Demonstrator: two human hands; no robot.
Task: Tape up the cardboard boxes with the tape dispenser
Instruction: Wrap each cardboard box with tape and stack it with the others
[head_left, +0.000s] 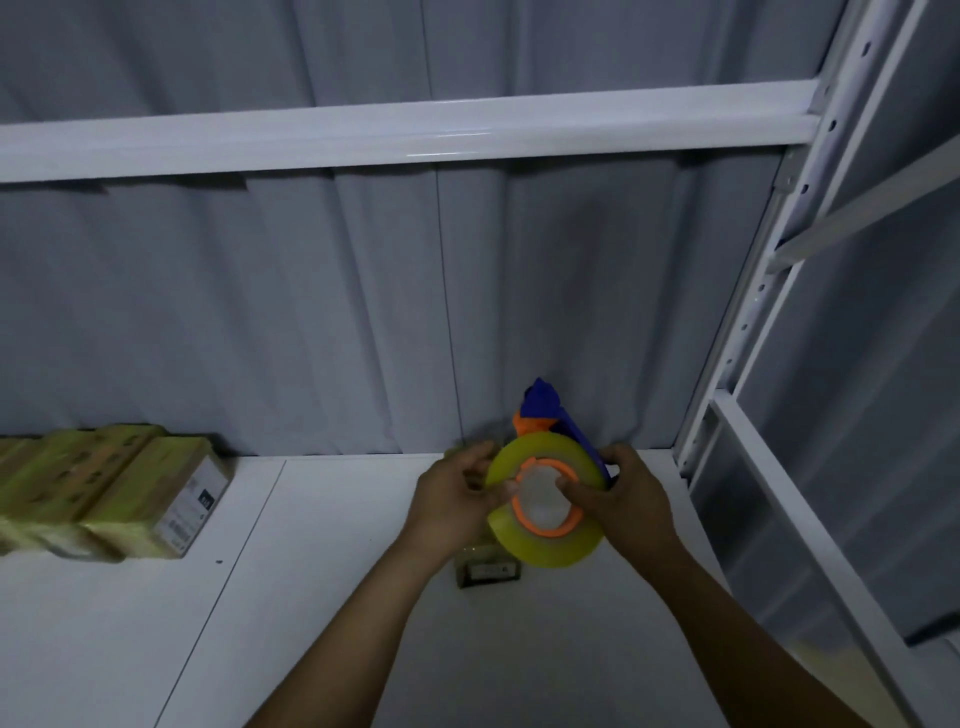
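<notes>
Dispenser prep, head view. Tape dispenser is held in the air by both hands, just above a small cardboard box on the white shelf board. Only the box's near end, with a label, shows below the left hand, so I cannot tell whether tape joins it to the roll. Left hand: fingers curled at the roll's left edge, thumb laid toward the orange hub. Right hand: thumb on the hub, fingers wrapped round the far side by the blue frame. Both hands grip; neither is spread. Taped boxes, shiny with wrap, are stacked well apart on the left of the board. Judgement: the step looks like readying the roll, seating it or finding the free end, with taping of this box not yet begun. The next move probably calls for a free tape end, the left hand moved to steady the box, and the dispenser lowered onto a seam. No loose end is visible here.
</notes>
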